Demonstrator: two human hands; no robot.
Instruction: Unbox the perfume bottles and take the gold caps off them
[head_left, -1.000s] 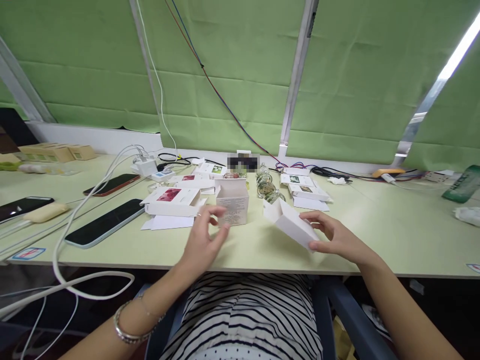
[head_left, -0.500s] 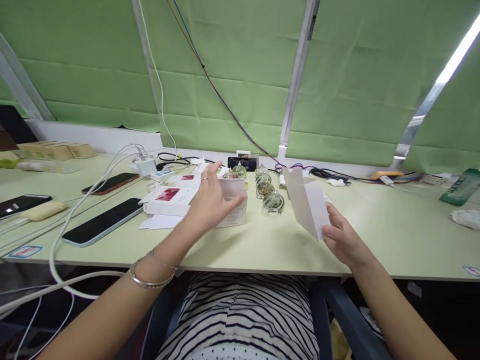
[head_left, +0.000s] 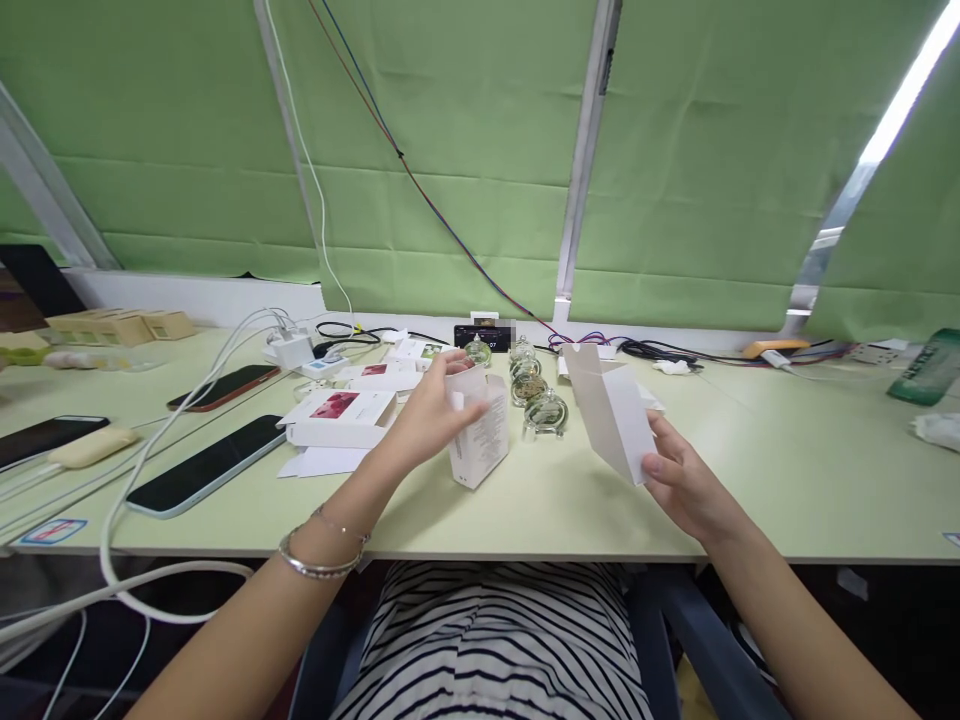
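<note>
My left hand [head_left: 429, 418] grips an open white carton [head_left: 482, 443] at its upper left edge, thumb in front and fingers behind. The carton stands at a turn on the table, with small print on one side and its top flap up. In my right hand [head_left: 681, 478] is a folded white cardboard insert [head_left: 616, 418], pinched at its lower right edge and held above the table. Between the two hands runs a row of round glass bottles [head_left: 546, 412] with greenish contents; another glass bottle [head_left: 478, 350] stands behind the carton.
Flat white boxes with a red picture [head_left: 341, 418] lie left of the carton. Farther left are phones [head_left: 210, 465] and white cables [head_left: 112, 500]. A small clock display [head_left: 480, 337] stands at the back. Black cables [head_left: 652, 348] and a green bottle [head_left: 926, 367] are to the right.
My left hand has closed on the carton, which has come nearer and turned so a corner faces me. The right hand holds the insert almost where it was.
</note>
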